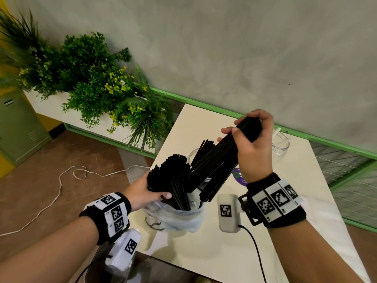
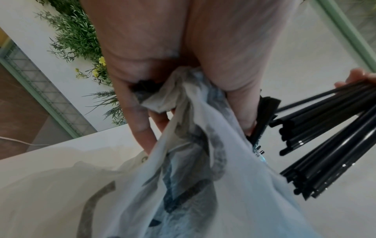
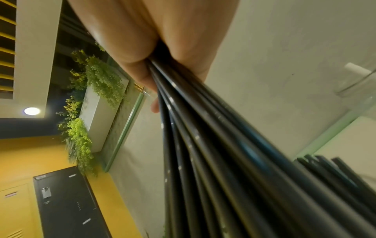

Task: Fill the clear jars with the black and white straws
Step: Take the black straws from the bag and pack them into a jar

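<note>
My right hand (image 1: pixel 247 135) grips a thick bundle of black straws (image 1: pixel 220 158) by its upper end, tilted down to the left; the same bundle fills the right wrist view (image 3: pixel 213 153). My left hand (image 1: pixel 142 193) holds a clear plastic bag (image 1: pixel 175 217) full of black straws (image 1: pixel 173 176) that stand upright in it; in the left wrist view the fingers (image 2: pixel 140 122) bunch the bag (image 2: pixel 203 161). A clear jar (image 1: pixel 193 156) with several black straws stands behind the bag, partly hidden. A second clear jar (image 1: pixel 280 144) with one white straw (image 1: pixel 277 131) stands behind my right hand.
The white table (image 1: pixel 224 252) carries a purple sticker (image 1: pixel 239 176) and a black cable (image 1: pixel 255 250). A planter of green plants (image 1: pixel 91 82) stands to the left, a white cord (image 1: pixel 59 186) lies on the floor, and a green-framed wall (image 1: pixel 306 135) borders the table's far side.
</note>
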